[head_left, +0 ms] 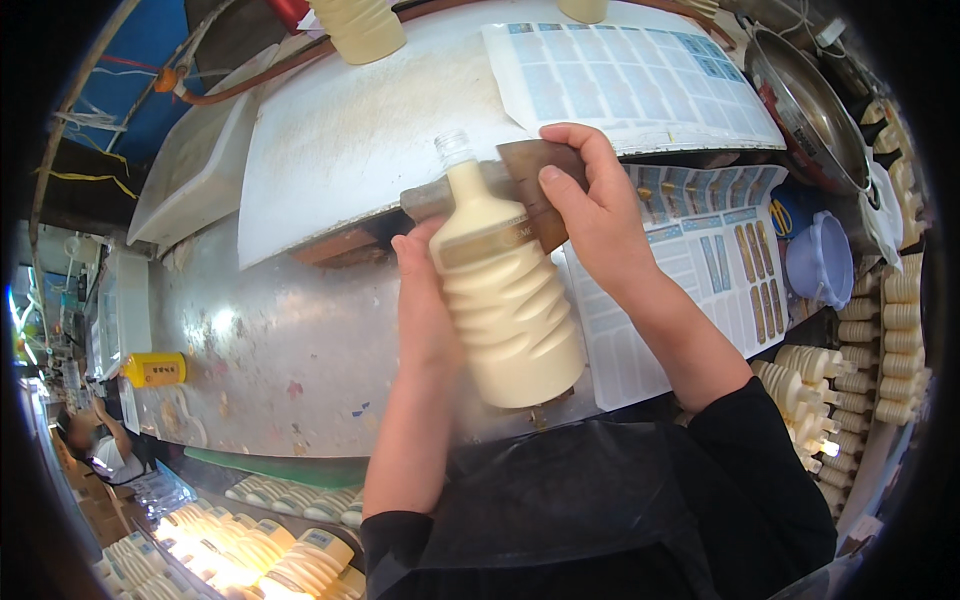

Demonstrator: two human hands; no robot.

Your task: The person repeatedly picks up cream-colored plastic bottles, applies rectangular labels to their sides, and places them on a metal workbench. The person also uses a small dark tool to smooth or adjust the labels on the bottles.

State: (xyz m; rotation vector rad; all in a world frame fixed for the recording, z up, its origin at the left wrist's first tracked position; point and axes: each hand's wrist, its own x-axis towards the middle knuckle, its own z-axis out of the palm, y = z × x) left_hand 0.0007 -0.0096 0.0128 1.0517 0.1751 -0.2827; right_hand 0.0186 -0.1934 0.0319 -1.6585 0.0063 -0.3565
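A cream bottle (510, 320) with a clear threaded neck and swirled ridges lies tilted in front of me. Round its shoulder runs a gold label band (485, 243). My left hand (425, 290) grips the bottle's left side, its fingers partly hidden behind it. Between the thumb and fingers of my right hand (605, 215) is a thin brown flat scraper (540, 185), whose lower edge meets the right end of the label band. Behind the bottle's neck, a grey block (428, 202) shows in part.
Label sheets (680, 310) lie to the right, more (620, 80) on the raised white board (400, 120). A blue basin (820, 260) and a wok (810, 105) stand right. A yellow bottle (155, 370) lies left. Several cream bottles (300, 565) fill the lower left.
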